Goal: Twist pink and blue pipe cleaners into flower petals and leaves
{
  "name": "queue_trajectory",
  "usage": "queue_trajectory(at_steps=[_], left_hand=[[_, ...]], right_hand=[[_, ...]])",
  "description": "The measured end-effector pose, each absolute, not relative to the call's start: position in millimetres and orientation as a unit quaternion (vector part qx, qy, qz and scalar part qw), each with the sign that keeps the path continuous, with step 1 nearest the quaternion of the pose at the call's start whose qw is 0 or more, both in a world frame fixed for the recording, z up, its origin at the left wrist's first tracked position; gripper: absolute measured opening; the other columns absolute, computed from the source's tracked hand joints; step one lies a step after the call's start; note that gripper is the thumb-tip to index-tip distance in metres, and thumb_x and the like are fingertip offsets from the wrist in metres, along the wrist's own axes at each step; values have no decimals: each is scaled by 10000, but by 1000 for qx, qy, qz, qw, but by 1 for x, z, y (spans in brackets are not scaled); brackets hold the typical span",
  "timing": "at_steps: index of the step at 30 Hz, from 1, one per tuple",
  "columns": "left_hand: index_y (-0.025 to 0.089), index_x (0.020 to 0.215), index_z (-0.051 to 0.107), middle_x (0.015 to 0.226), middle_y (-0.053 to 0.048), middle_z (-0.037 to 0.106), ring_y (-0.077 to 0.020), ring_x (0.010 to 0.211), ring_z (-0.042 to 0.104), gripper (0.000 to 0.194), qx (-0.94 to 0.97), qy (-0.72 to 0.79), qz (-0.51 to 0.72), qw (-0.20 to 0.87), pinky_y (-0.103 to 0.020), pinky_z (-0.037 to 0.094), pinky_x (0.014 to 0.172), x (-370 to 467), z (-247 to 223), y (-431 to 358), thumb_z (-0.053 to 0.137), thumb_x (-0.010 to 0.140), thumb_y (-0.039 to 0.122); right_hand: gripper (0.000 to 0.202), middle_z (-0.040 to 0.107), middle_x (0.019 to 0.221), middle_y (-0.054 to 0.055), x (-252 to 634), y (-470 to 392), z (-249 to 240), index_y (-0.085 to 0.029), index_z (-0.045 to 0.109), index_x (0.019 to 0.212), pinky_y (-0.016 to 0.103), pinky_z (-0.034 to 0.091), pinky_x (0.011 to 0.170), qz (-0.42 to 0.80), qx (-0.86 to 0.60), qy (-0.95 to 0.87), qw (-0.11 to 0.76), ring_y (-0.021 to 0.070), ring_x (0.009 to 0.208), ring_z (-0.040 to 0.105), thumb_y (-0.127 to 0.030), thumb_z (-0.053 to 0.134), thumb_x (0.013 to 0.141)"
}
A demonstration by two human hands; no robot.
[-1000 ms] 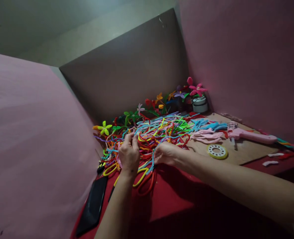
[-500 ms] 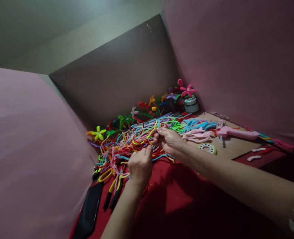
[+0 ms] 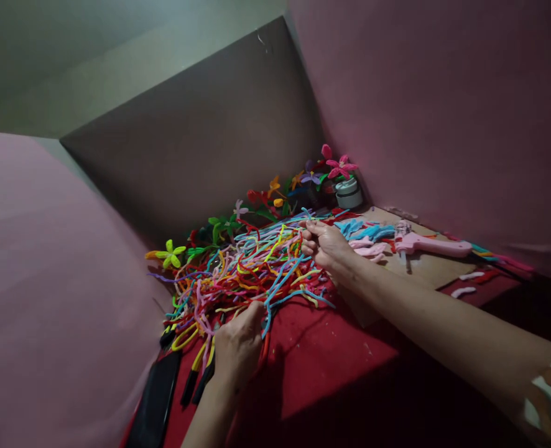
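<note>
My left hand is closed low at the front of the pile, its thumb and fingertips against a light blue pipe cleaner. That stem slants up toward my right hand, whose fingers are curled in a pinch at the pile's right side. A small blue tip pokes out above the right fingertips. Under and behind both hands spreads a tangled heap of pipe cleaners in red, pink, yellow, blue, green and purple. The fingers hide part of the held stem.
Pipe-cleaner flowers line the back. At right lie a pink glue gun on a board, blue bent pieces and pink ones. A black flat object and black-handled tools sit at front left on red cloth.
My hands have moved apart: the left down and toward me, the right up and slightly to the right. The light blue stem now shows between them. The view has shifted slightly.
</note>
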State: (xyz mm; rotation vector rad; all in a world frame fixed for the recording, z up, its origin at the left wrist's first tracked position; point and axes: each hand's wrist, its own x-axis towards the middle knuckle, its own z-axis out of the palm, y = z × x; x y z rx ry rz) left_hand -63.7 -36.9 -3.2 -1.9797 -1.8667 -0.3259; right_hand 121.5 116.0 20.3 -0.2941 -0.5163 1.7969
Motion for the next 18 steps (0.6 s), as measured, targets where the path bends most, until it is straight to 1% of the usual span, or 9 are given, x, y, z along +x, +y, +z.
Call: queue_trajectory(at_steps=[4,7,9,13,16,18], left_hand=[[215,743,583,558,24,587,-94,507,539,254,-715,-669,-132,154,-196,273,499,-68,-4,-43,369,869,271],[207,709,571,521,28,550,-87,466,503,264,-728,-662,-114,139,-193,261,476,-69,-4,-45,362,863,258],[206,700,568,509,31,538,-82,437,474,254,-738,-654,-107,129,-193,255,464,-68,-4,-46,366,851,234],[206,661,559,501,22,526,-91,451,466,242,-750,-638,-118,124,-204,256,474,-61,-6,-49,377,817,176],[204,658,574,496,20,504,-97,465,452,225,-733,-648,-181,103,-208,275,488,-60,-7,-54,409,811,205],[200,705,603,527,22,516,-97,488,456,188,-686,-672,-276,39,-200,307,498,-61,-5,-58,463,806,275]], right_hand=[[152,381,417,-71,125,122,19,-139,486,765,151,196,323,779,-138,-198,579,34,312,265,-91,375,857],[156,341,394,-83,126,126,16,-141,470,754,149,168,310,793,-151,-177,562,31,299,213,-114,367,869],[169,289,371,-96,127,128,15,-147,459,744,151,150,301,803,-160,-166,550,34,292,175,-127,356,877],[196,159,344,-117,131,129,14,-160,452,733,158,127,296,812,-161,-153,539,47,293,118,-133,337,888],[199,119,344,-120,133,129,14,-171,453,731,163,123,298,814,-155,-150,539,52,296,99,-156,343,896],[203,120,349,-119,133,128,12,-179,448,731,164,125,301,815,-149,-149,539,55,299,101,-181,344,905]])
